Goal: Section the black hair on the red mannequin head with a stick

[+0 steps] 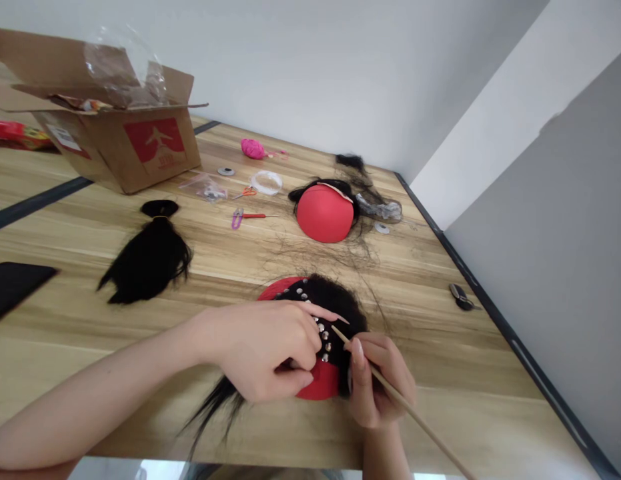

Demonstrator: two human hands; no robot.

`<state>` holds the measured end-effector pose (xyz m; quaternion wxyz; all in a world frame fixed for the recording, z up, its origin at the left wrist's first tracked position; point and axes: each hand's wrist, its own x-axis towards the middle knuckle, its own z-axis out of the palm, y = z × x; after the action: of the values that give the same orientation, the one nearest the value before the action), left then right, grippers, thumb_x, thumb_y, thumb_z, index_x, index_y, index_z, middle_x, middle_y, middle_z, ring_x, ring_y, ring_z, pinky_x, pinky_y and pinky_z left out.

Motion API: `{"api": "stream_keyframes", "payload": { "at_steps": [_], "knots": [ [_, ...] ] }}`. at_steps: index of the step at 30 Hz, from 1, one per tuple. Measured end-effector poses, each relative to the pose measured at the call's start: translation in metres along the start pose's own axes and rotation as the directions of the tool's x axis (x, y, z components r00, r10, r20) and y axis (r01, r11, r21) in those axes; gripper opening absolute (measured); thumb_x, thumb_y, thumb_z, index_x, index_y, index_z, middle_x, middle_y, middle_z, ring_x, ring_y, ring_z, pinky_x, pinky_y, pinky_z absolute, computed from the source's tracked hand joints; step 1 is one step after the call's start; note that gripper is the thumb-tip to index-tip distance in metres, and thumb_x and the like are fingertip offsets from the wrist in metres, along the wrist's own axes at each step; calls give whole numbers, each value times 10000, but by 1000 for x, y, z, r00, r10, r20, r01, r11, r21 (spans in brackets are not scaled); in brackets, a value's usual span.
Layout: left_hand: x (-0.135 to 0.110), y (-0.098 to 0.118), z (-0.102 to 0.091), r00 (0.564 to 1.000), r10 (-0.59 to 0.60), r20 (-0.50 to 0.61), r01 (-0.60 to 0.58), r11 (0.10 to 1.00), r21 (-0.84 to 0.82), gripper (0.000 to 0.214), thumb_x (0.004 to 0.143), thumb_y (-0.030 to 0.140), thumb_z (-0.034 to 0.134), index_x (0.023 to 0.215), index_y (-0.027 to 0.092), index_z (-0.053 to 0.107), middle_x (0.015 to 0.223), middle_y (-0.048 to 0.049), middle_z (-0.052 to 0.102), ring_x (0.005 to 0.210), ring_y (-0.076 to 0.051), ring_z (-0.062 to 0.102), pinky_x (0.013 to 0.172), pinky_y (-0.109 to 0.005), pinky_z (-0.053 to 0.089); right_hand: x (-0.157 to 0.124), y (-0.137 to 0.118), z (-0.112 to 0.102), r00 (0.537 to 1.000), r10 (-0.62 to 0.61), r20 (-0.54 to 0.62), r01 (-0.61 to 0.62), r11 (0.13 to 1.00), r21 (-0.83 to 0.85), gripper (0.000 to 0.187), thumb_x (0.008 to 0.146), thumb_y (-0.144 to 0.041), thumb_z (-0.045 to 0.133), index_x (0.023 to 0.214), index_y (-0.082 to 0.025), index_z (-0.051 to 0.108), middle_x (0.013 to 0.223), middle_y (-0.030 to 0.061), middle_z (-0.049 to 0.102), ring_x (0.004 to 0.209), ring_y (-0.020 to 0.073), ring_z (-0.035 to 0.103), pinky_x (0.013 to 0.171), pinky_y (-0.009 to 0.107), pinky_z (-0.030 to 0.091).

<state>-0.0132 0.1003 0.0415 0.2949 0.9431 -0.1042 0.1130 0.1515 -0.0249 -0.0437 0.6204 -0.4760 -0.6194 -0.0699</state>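
Note:
A red dome-shaped form (320,383) with black hair (340,300) and a black band of silver studs (326,337) lies on the table under my hands. My left hand (270,347) rests over it, fingers curled, index finger stretched along the studded band. Dark hair shows inside its curl, and a lock of black hair (217,403) trails out below. My right hand (383,380) pinches a thin wooden stick (415,417), its pointed tip at the edge between studs and hair. The form's middle is hidden by my left hand.
Beyond lies a second red dome (325,213) with black hair. A tied black hair bundle (150,260), purple snips (237,219), a red-handled tool (254,215), white cord (266,182) and pink yarn (253,149) are around. An open cardboard box (110,150) stands back left; keys (461,297) lie right.

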Motion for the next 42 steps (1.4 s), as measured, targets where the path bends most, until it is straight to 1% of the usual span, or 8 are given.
{"api": "stream_keyframes", "payload": {
  "at_steps": [14, 18, 22, 25, 29, 35, 42],
  "knots": [
    [-1, 1, -1, 1000, -15, 20, 15, 1000, 23, 358, 793, 81, 517, 523, 210, 321, 548, 30, 573, 576, -129, 530, 1214, -333, 331, 0, -1, -1, 1000, 6, 13, -6, 1000, 12, 206, 839, -21, 554, 917, -172, 670, 779, 46, 652, 643, 158, 639, 534, 286, 500],
    [0, 1, -2, 1000, -12, 16, 12, 999, 31, 353, 787, 77, 515, 511, 212, 341, 546, 32, 585, 571, -133, 529, 1194, -355, 363, 1, 0, -1, 1000, -3, 14, 3, 1000, 8, 193, 849, -40, 557, 915, -184, 667, 762, 43, 654, 635, 168, 644, 524, 293, 504],
    [0, 1, -1, 1000, -11, 18, 11, 1000, 28, 348, 787, 77, 507, 510, 215, 350, 549, 31, 595, 567, -136, 537, 1178, -367, 384, 0, 0, -1, 999, 28, 15, -28, 999, 21, 186, 850, -43, 563, 913, -183, 668, 766, 43, 657, 635, 165, 643, 530, 291, 503],
    [-1, 1, -1, 1000, -12, 17, 12, 1000, 28, 338, 788, 83, 510, 518, 215, 355, 561, 27, 599, 579, -138, 544, 1186, -367, 374, -1, 0, -1, 998, 52, 20, -53, 998, 20, 182, 853, -45, 563, 907, -185, 666, 758, 39, 659, 638, 164, 644, 543, 294, 507],
    [-1, 0, 0, 1000, -9, 12, 8, 1000, 28, 336, 797, 93, 506, 526, 212, 348, 561, 22, 589, 581, -137, 538, 1202, -356, 349, -2, 0, 0, 999, 39, 10, -39, 999, 30, 197, 846, -25, 559, 910, -177, 667, 752, 34, 654, 642, 156, 640, 548, 286, 505],
    [-1, -2, 1, 1000, 10, 1, -10, 1000, 10, 321, 782, 95, 499, 522, 212, 352, 550, 22, 585, 563, -138, 527, 1187, -377, 371, -2, 1, -1, 999, 48, 16, -48, 999, 8, 184, 857, -42, 569, 914, -184, 671, 760, 35, 665, 634, 159, 644, 545, 289, 513],
    [-1, 0, 0, 1000, -4, 13, 4, 1000, 18, 336, 789, 90, 502, 527, 211, 329, 552, 27, 577, 571, -132, 535, 1199, -352, 351, -5, 3, -2, 998, 60, 21, -61, 998, 17, 187, 861, -51, 583, 939, -189, 682, 765, 39, 675, 639, 165, 644, 543, 295, 514]
  ]
}}
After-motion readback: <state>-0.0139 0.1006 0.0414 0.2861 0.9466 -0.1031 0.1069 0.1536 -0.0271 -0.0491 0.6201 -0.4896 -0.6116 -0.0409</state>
